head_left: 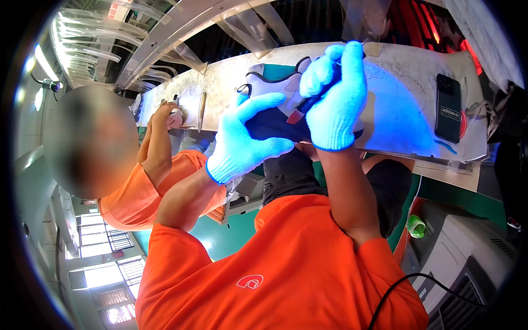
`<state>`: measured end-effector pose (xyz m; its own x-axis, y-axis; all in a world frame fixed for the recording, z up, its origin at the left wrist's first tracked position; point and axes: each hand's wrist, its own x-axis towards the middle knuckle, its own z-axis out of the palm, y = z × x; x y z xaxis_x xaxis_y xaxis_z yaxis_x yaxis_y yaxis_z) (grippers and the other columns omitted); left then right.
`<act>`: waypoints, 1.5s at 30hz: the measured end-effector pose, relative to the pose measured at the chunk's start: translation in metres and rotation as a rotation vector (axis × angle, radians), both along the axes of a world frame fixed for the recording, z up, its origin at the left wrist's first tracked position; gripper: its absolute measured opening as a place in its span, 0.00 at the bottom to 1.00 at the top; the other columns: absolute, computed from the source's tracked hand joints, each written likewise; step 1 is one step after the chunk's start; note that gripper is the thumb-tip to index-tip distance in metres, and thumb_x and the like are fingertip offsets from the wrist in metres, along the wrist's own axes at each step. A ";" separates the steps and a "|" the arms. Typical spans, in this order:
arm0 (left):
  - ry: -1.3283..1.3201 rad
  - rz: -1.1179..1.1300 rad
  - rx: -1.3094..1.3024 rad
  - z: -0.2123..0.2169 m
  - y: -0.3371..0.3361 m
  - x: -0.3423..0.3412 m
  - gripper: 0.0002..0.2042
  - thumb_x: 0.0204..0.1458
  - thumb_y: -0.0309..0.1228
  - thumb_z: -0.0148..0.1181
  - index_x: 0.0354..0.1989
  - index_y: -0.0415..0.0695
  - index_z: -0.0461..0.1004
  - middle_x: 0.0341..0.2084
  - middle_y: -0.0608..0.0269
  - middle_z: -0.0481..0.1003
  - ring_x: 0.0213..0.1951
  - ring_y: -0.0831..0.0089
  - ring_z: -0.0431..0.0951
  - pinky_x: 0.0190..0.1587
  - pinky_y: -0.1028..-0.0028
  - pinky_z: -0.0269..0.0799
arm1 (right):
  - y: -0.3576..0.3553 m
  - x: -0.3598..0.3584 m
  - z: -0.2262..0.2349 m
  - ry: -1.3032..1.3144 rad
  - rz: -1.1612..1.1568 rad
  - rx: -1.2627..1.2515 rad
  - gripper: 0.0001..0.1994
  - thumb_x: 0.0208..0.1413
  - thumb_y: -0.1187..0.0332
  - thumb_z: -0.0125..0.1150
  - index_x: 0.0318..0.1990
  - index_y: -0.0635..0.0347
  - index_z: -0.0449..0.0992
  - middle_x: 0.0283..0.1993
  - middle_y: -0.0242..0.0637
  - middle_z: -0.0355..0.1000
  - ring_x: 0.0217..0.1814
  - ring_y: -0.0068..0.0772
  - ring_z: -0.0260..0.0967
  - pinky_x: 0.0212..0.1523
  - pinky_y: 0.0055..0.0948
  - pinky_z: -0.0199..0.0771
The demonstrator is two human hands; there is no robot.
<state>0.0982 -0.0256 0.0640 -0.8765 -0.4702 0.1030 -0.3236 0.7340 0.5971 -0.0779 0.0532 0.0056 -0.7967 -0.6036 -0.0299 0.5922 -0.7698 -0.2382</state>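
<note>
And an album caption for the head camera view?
Blue-lit, knit-gloved left hand and right hand at a grey and black shoe, by a pale, stained worktop.

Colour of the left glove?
Left glove looks light blue as lit; best in the head view.

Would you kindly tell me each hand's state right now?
Left hand: spread at the shoe; grip can't be told.
Right hand: closed, holding a dark, slim item.

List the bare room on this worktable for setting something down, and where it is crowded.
Free: the blue-lit tabletop between right hand and phone; a smaller patch between brown strip and left hand. Crowded: the middle, with both hands at the shoe.
</note>
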 end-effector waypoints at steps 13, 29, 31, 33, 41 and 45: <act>0.009 0.090 0.003 -0.009 0.010 0.013 0.39 0.39 0.34 0.92 0.64 0.41 0.83 0.54 0.56 0.82 0.54 0.65 0.84 0.61 0.65 0.80 | -0.013 0.016 0.002 -0.083 -0.009 0.051 0.19 0.80 0.49 0.59 0.38 0.51 0.75 0.23 0.26 0.62 0.22 0.23 0.58 0.23 0.30 0.63; 0.008 0.096 0.079 -0.015 0.002 0.017 0.39 0.40 0.35 0.88 0.66 0.47 0.80 0.57 0.50 0.79 0.58 0.55 0.84 0.63 0.60 0.81 | -0.008 -0.008 -0.023 0.106 -0.113 0.120 0.28 0.79 0.37 0.52 0.36 0.52 0.75 0.19 0.30 0.68 0.18 0.30 0.68 0.22 0.35 0.73; 0.013 0.071 -0.018 -0.015 0.004 0.014 0.39 0.40 0.35 0.88 0.66 0.47 0.80 0.57 0.51 0.79 0.58 0.55 0.84 0.63 0.60 0.81 | -0.009 -0.012 -0.027 0.127 -0.109 0.136 0.31 0.78 0.33 0.50 0.38 0.51 0.78 0.19 0.29 0.66 0.18 0.31 0.66 0.20 0.36 0.67; 0.018 0.109 0.066 -0.018 0.003 0.014 0.39 0.40 0.35 0.88 0.66 0.46 0.80 0.56 0.51 0.80 0.58 0.56 0.84 0.63 0.60 0.81 | -0.002 -0.016 -0.032 0.373 0.126 0.212 0.31 0.78 0.34 0.49 0.39 0.53 0.79 0.19 0.31 0.66 0.16 0.31 0.64 0.18 0.34 0.66; 0.035 0.097 0.092 -0.025 -0.008 0.010 0.39 0.38 0.37 0.87 0.65 0.46 0.81 0.55 0.50 0.81 0.58 0.54 0.84 0.62 0.59 0.81 | 0.000 -0.039 -0.041 -0.071 0.097 0.020 0.28 0.77 0.34 0.53 0.40 0.50 0.79 0.22 0.26 0.67 0.24 0.30 0.67 0.27 0.33 0.68; -0.069 0.036 -0.127 0.003 0.008 -0.009 0.40 0.39 0.36 0.88 0.65 0.42 0.80 0.53 0.55 0.80 0.56 0.61 0.83 0.62 0.63 0.80 | -0.009 -0.034 -0.026 0.203 -0.019 0.110 0.30 0.77 0.33 0.50 0.41 0.51 0.79 0.21 0.29 0.69 0.21 0.30 0.68 0.23 0.34 0.70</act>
<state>0.0896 -0.0180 0.0672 -0.8663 -0.4885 0.1042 -0.3880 0.7896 0.4754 -0.1116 0.0439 -0.0201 -0.8040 -0.5908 0.0671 0.5095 -0.7428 -0.4343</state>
